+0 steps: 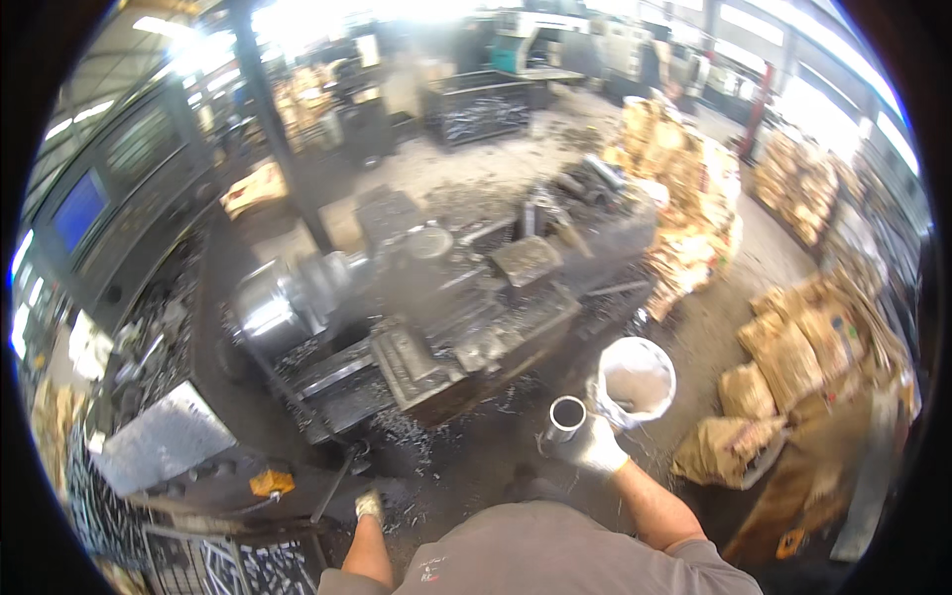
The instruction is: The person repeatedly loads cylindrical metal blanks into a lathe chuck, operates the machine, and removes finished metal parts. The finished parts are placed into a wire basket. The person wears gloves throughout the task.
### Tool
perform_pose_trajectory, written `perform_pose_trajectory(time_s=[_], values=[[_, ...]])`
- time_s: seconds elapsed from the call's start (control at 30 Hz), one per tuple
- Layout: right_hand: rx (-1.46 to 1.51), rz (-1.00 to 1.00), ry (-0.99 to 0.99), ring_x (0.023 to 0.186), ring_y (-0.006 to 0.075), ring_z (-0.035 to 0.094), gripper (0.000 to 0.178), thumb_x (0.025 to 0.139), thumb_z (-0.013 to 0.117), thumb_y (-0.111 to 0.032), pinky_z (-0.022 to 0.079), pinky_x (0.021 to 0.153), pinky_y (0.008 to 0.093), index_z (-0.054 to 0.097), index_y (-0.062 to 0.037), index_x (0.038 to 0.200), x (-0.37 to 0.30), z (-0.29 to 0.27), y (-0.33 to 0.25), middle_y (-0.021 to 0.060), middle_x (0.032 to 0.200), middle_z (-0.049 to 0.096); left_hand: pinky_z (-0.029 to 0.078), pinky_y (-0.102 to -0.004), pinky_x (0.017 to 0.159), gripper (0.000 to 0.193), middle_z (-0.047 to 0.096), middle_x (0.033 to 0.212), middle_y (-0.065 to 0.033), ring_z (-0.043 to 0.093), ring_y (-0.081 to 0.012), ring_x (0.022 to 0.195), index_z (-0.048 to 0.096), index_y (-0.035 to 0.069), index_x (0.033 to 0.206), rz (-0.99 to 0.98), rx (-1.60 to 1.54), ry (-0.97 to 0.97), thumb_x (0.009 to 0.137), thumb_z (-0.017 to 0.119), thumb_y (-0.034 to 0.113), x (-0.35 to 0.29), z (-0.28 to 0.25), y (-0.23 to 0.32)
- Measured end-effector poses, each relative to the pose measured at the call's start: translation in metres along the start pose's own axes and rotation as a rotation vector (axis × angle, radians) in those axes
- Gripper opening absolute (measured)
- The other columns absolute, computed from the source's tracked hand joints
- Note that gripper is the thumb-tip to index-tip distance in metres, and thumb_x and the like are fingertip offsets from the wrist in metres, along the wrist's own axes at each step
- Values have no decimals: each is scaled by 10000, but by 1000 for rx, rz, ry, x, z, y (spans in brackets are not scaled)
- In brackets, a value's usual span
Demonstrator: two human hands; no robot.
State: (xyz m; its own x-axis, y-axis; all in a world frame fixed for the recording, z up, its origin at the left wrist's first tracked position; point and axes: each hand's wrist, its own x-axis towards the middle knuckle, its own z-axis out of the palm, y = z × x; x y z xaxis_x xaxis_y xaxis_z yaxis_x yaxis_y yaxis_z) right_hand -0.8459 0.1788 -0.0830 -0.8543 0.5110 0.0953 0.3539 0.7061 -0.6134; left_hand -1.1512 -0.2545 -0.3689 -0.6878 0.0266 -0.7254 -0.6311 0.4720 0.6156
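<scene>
My right hand (597,448), in a white work glove, is closed around a short metal tube (566,416). The tube stands roughly upright, its round open end facing up. Just beyond that hand is a white bucket (656,401) with something pale inside. My left hand (369,507), also gloved, hangs low beside a lever (337,484) on the front of a lathe (421,382). It seems apart from the lever, and its fingers are too small and blurred to read. A shiny chuck (273,305) sits at the lathe's left end.
Metal shavings (421,436) litter the floor below the lathe. Stuffed brown sacks (805,347) are piled at the right. A crate of metal parts (248,565) stands at the lower left, near an orange box (272,483). Further back is a dark metal bin (481,89).
</scene>
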Motion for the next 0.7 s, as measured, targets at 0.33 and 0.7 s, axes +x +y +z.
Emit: perform_pose_trajectory(time_s=[0.33, 0.7], values=[[72, -321, -134, 791, 302, 786, 406, 759, 926, -430, 622, 724, 416, 764, -96, 924, 248, 6, -32, 133, 838, 782, 531, -571, 976, 516, 682, 1309, -307, 681, -497, 1153, 668, 28, 1350, 212, -149, 1420, 1093, 514, 448, -139, -67, 70], [178, -842, -369, 761, 264, 794, 187, 821, 875, -186, 659, 719, 383, 819, -93, 973, 361, -110, -46, 121, 882, 804, 539, -413, 689, 429, 703, 827, -64, 690, -261, 765, 706, 85, 1032, 403, -949, 878, 1073, 604, 500, -92, -145, 43]])
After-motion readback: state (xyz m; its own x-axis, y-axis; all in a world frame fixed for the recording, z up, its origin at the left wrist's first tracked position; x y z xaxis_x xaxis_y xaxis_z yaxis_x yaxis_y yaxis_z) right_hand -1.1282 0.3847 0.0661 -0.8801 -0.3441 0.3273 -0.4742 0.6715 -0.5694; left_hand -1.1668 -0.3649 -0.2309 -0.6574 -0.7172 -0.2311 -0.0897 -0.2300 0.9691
